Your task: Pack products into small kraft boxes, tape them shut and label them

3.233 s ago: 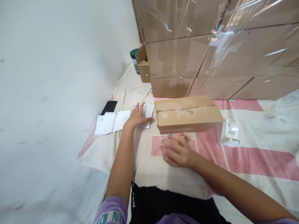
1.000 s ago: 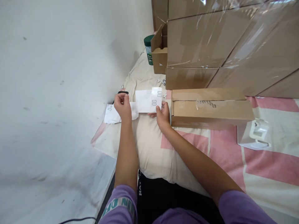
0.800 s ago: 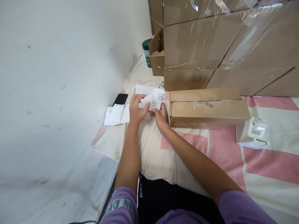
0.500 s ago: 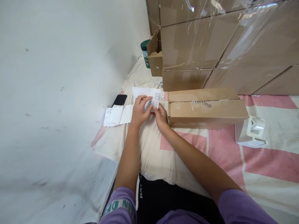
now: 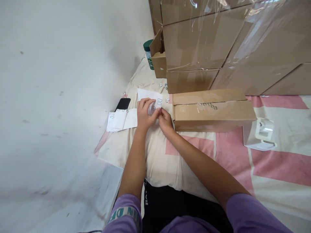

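A white paper sheet point(image 5: 145, 94) printed with small rounded outlines lies on the cloth. My left hand point(image 5: 144, 113) rests over its lower part, fingers spread and the thumb reaching toward the right fingertips. At the sheet's lower right corner, my right hand point(image 5: 166, 122) is closed in a pinch on the paper; its fingertips are partly hidden by the left thumb. More white papers point(image 5: 119, 120) with similar outlines lie left of my hands, overlapping a black phone point(image 5: 123, 104). Close to the right hand is the end of a long closed cardboard box point(image 5: 213, 111).
Large plastic-wrapped cartons point(image 5: 194, 45) stand behind the box. A small open carton point(image 5: 159, 64) and a green-lidded tub point(image 5: 148, 48) are at the back. Crumpled scraps point(image 5: 166, 86) lie nearby. A white tape dispenser point(image 5: 259, 134) sits right, and a wall point(image 5: 60, 81) rises left.
The sheet's right corner has shifted left and tilted, with my right hand moving slightly left to pinch it against the left thumb. The whole view has shifted a little.
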`<action>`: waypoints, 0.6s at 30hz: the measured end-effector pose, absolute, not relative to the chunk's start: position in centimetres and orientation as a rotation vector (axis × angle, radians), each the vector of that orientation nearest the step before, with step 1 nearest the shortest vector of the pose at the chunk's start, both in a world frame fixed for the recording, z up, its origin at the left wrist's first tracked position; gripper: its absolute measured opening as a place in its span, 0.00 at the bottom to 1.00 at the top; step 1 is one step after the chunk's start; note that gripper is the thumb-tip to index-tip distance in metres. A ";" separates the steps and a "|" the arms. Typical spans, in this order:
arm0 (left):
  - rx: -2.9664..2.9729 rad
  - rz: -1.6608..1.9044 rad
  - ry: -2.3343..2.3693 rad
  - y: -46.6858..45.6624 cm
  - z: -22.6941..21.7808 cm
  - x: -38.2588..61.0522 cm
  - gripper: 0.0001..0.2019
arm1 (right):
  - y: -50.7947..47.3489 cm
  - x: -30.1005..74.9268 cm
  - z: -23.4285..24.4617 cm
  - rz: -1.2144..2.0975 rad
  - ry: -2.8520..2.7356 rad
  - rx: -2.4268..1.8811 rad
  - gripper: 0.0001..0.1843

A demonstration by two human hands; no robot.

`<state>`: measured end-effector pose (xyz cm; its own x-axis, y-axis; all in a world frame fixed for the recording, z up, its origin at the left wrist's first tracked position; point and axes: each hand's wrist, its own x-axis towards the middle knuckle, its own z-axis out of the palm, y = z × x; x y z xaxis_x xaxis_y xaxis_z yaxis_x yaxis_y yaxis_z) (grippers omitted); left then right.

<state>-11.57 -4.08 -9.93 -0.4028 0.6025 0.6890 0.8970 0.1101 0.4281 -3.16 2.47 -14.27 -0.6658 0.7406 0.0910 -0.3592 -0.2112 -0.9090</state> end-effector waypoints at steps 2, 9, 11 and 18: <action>-1.390 -1.198 -2.035 -3.8 -9.8 -11.0 0.16 | 2.4 -3.2 -14.4 1.917 -1.353 -0.491 0.15; -1.346 -1.207 -2.016 -3.2 -9.5 -9.9 0.09 | 2.2 -3.1 -14.2 1.971 -1.345 -0.527 0.19; -1.339 -1.198 -2.050 -3.2 -9.6 -9.8 0.08 | 2.2 -3.0 -13.9 1.974 -1.335 -0.529 0.20; -1.321 -1.181 -2.088 -3.0 -10.0 -9.9 0.12 | 2.1 -3.1 -14.1 1.981 -1.321 -0.573 0.19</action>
